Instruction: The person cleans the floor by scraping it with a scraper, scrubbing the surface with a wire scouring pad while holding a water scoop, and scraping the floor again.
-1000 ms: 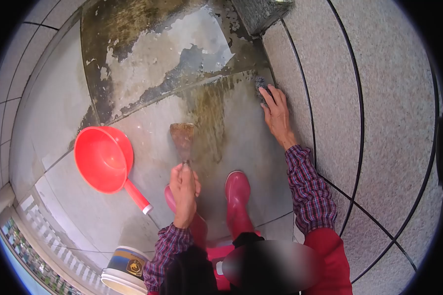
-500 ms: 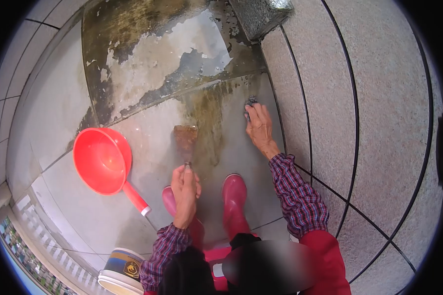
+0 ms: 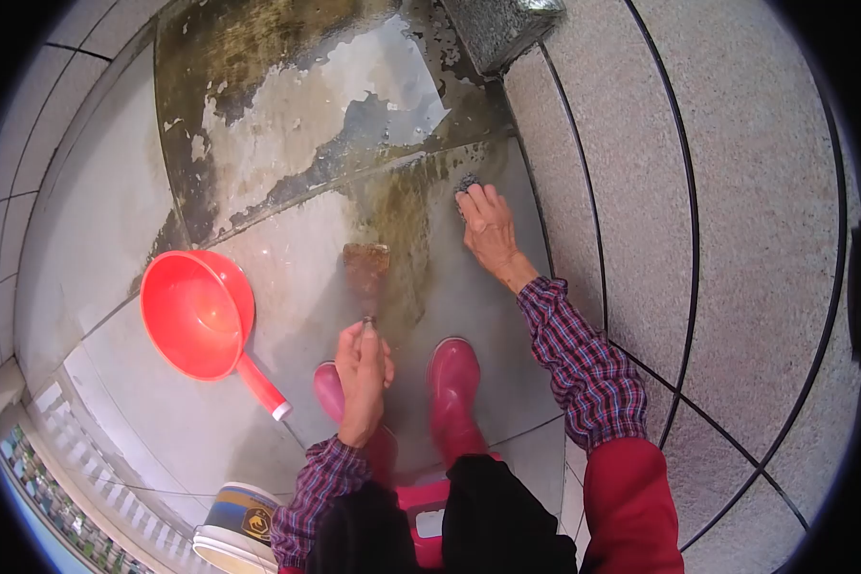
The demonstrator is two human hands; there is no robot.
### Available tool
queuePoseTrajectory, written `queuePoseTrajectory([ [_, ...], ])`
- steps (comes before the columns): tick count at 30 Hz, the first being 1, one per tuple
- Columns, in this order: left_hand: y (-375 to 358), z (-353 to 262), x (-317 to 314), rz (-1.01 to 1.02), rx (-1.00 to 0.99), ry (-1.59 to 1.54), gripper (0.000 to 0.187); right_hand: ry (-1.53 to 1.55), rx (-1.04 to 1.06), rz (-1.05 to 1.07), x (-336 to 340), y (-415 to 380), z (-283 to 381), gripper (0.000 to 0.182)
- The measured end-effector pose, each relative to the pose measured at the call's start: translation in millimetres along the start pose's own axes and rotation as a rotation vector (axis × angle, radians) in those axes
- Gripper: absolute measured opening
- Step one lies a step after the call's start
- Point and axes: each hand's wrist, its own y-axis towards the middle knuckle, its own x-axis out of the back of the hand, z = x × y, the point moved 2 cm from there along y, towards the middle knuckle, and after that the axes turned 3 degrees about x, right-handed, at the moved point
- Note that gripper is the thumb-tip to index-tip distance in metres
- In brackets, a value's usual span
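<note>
My left hand (image 3: 362,373) is closed round the handle of a rusty, flat-bladed scraper (image 3: 366,268), which points away from me above the floor near my boots. Farther off to the right, my right hand (image 3: 489,225) grips a grey steel wool scourer (image 3: 467,182). The scourer is at the wet floor tile (image 3: 493,172), close to the wall, and my fingers cover part of it. Brown-green grime (image 3: 399,225) streaks the tile between the two hands.
A red dipper (image 3: 196,316) rests on the floor at the left, its handle towards me. A white-and-dark bucket (image 3: 239,526) stands at lower left. Pink rubber boots (image 3: 453,383) are on my feet. A tiled wall (image 3: 631,191) rises at right; a stone block (image 3: 497,33) juts out ahead.
My right hand has slid left and slightly away from me with the steel wool scourer. The left hand and scraper have barely shifted.
</note>
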Motion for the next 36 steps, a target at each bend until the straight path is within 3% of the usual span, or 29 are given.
queuePoseTrajectory([
  [4, -3.9, -3.0, 2.4, -0.005, -0.001, 0.022, 0.030, -0.184, -0.020, -0.119, 12.3, 49.2, -52.1, 0.023],
  [6, -2.9, -6.0, -1.1, 0.005, -0.016, 0.008, 0.030, -0.226, -0.258, -0.220, 12.0, 66.5, -54.2, 0.024],
  [8, -2.8, -7.3, -3.1, 0.008, -0.023, -0.014, 0.030, -0.183, -0.330, -0.280, 5.3, 56.0, -38.6, 0.023],
  [11, -2.9, -4.1, -3.2, 0.027, -0.010, -0.011, 0.030, -0.136, -0.259, -0.162, 0.1, 13.3, -1.7, 0.022],
  [13, -2.8, -1.3, 3.1, 0.005, 0.011, -0.003, 0.030, -0.116, 0.029, -0.074, -5.2, -3.8, 9.3, 0.020],
  [14, -2.7, -1.1, 5.1, -0.008, 0.016, 0.006, 0.030, -0.107, 0.044, -0.084, -0.6, 3.9, -8.3, 0.018],
  [17, -3.3, -5.7, 5.1, -0.003, 0.004, -0.005, 0.029, -0.202, -0.025, -0.099, 6.6, 47.0, -45.2, 0.020],
  [19, -4.7, -9.3, 3.1, -0.042, 0.000, -0.002, 0.028, -0.190, -0.346, -0.277, 14.0, 66.7, -50.4, 0.020],
  [21, -3.4, -13.4, 2.3, -0.038, -0.020, -0.037, 0.027, -0.084, -0.385, -0.344, 4.3, 61.7, -33.6, 0.021],
  [23, 1.6, -17.9, 3.1, -0.028, -0.041, -0.067, 0.027, 0.045, -0.295, -0.189, -5.1, 38.2, 15.7, 0.021],
  [26, 3.4, -25.8, 12.6, -0.120, -0.111, -0.117, 0.026, 0.198, 0.048, -0.028, -41.5, -20.2, 110.8, 0.020],
  [27, 1.9, -31.0, 16.5, -0.163, -0.142, -0.147, 0.025, 0.221, 0.047, -0.026, -45.7, -24.5, 120.7, 0.020],
  [29, 0.1, -39.4, 24.5, -0.230, -0.182, -0.154, 0.025, 0.345, 0.455, 0.032, -55.5, -30.2, 146.6, 0.022],
  [31, -5.7, -41.2, 28.2, -0.210, -0.172, -0.153, 0.024, 0.203, 0.436, 0.072, -44.4, 10.6, 100.5, 0.021],
  [34, -4.5, -37.9, 33.1, -0.214, -0.174, -0.187, 0.024, 0.059, 0.058, -0.119, -22.2, 74.7, 8.5, 0.025],
  [35, -3.1, -38.3, 32.8, -0.206, -0.173, -0.209, 0.023, 0.056, 0.058, -0.122, -18.7, 78.3, 5.5, 0.025],
  [36, -1.8, -38.9, 31.8, -0.200, -0.174, -0.211, 0.023, 0.087, -0.092, -0.199, -12.0, 81.0, 1.4, 0.023],
])
